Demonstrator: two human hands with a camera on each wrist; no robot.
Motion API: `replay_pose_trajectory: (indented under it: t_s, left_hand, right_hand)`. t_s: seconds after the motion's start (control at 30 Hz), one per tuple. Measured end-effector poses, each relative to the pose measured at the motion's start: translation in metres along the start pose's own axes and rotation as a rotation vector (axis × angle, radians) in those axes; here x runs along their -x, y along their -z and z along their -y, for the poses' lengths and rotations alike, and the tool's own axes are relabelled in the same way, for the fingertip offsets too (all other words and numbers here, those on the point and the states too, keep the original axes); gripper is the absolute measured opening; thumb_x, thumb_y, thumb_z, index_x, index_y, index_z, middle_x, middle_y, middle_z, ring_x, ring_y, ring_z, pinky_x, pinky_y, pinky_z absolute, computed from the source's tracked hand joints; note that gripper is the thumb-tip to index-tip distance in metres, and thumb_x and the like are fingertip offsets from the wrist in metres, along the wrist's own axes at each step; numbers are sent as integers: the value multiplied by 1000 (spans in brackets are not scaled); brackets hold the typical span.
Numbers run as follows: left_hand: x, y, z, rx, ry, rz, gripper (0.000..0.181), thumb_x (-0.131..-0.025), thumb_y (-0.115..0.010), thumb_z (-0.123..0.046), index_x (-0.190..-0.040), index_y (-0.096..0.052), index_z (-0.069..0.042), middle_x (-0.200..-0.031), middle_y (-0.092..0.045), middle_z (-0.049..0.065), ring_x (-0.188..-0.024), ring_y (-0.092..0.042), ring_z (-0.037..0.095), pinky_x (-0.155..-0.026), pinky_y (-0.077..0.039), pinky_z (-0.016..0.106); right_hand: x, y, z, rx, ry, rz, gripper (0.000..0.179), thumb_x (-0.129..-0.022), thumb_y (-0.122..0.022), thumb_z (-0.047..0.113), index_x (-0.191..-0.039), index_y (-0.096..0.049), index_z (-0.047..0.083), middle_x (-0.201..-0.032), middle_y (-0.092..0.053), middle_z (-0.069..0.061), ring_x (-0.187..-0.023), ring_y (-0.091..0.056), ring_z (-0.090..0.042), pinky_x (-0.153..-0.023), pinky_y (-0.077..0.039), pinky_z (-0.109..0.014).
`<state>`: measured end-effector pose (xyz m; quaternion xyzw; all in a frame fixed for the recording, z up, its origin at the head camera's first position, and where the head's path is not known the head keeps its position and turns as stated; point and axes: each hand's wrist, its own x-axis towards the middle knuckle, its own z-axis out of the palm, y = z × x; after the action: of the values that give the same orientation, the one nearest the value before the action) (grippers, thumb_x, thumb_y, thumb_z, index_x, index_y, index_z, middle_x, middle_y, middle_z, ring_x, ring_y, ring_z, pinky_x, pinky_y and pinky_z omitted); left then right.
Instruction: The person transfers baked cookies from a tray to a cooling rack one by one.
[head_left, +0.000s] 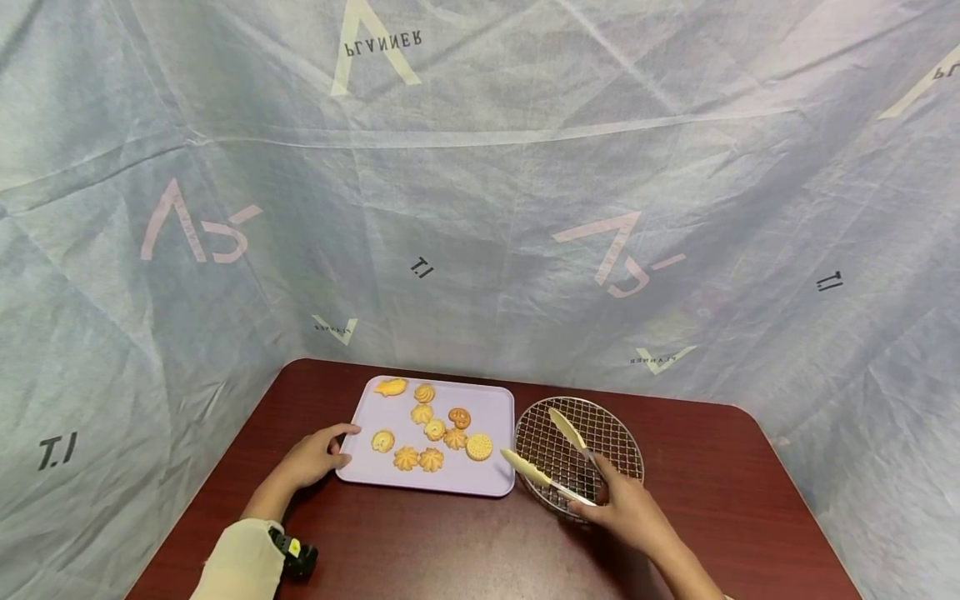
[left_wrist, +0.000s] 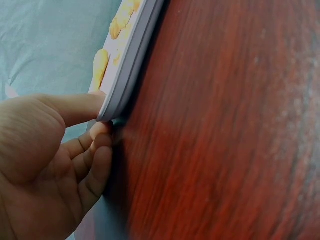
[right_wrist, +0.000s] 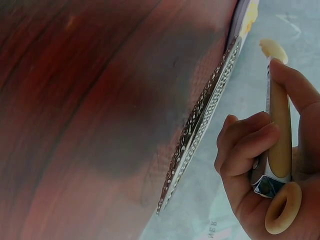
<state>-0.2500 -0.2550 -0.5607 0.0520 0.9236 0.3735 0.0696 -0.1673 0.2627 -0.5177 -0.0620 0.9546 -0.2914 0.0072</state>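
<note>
A pale lilac tray [head_left: 450,487] lies on the table with several cookies on it, among them a round yellow one [head_left: 479,447], a brown pretzel-shaped one [head_left: 460,417] and a fish-shaped one [head_left: 391,387]. My left hand [head_left: 315,458] holds the tray's left edge; in the left wrist view its thumb [left_wrist: 80,107] presses on the rim while the other fingers curl beneath. Tongs [right_wrist: 279,130] with cream tips are gripped in my right hand [head_left: 630,504]. Their two arms stand spread apart above a round wire rack [head_left: 607,433], with nothing between the tips.
The rack sits close against the tray's right side on the dark red wooden table [head_left: 720,500]. Grey printed cloth [head_left: 480,208] hangs behind the table and along both sides. A black device [head_left: 294,554] is strapped to the left wrist.
</note>
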Motion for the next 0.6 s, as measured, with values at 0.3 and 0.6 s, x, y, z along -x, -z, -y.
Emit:
replay_pose_trajectory:
  t_s: [0.3,0.6]
  left_hand:
    - [0,0,0,-1,1,-2,47,-89,-74,-3,-135,-64,-6,-80,-51,5,-69,-46,20,-63,-37,34]
    - [2,0,-1,3,2,-4,46,-90,-75,-4,-135,-65,-7,-80,-51,5,-68,-46,19,-63,-37,33]
  right_hand:
    - [-1,-3,6,-10,45,8,92,-75,-90,43,-149,-49,7,-64,-54,7,-57,-47,-6,-58,-43,-27]
    - [-2,-9,13,15,78,-1,90,-74,-90,45,-147,-51,7,-62,-52,9,-56,-44,-4,-57,-40,-26]
